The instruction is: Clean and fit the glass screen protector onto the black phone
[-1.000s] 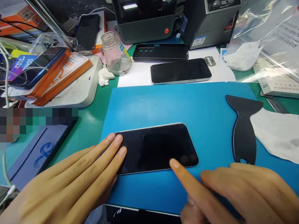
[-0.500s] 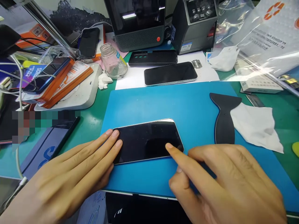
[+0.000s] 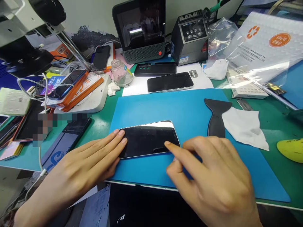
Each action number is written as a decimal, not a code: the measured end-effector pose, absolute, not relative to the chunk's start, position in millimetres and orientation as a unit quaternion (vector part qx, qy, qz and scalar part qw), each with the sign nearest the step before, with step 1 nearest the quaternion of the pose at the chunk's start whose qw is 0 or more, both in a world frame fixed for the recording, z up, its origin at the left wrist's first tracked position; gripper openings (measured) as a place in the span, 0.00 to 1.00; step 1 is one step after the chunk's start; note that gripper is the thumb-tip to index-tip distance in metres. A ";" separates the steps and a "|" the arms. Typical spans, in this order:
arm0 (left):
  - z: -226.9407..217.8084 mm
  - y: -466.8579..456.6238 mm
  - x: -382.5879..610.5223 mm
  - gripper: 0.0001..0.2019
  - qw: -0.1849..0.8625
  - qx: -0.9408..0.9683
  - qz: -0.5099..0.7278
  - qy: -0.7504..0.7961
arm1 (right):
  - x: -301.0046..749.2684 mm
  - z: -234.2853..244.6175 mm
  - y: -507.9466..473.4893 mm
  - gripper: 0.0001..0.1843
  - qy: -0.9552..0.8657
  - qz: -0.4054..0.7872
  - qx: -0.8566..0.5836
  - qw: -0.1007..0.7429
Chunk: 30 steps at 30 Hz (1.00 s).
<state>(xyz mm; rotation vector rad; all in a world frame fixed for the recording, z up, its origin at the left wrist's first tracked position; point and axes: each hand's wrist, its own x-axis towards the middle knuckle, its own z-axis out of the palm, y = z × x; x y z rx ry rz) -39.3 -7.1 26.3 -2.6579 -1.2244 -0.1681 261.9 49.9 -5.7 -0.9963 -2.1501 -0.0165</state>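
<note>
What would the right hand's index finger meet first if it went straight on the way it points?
Most likely the phone's dark screen: the right hand aims its index finger across it. I can't tell whether the fingertip touches or hovers just above.

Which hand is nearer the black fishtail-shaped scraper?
Right. The right hand is just on the near side of the black fishtail-shaped scraper, hiding its lower end; the left hand is farther off to the left, touching the flat, black-screened phone.
</note>
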 end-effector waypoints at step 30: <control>30.0 -5.3 -32.8 0.21 0.159 -0.911 -0.069 -0.375 | 266.9 -10.0 53.1 0.31 -0.842 -0.002 -0.430 0.327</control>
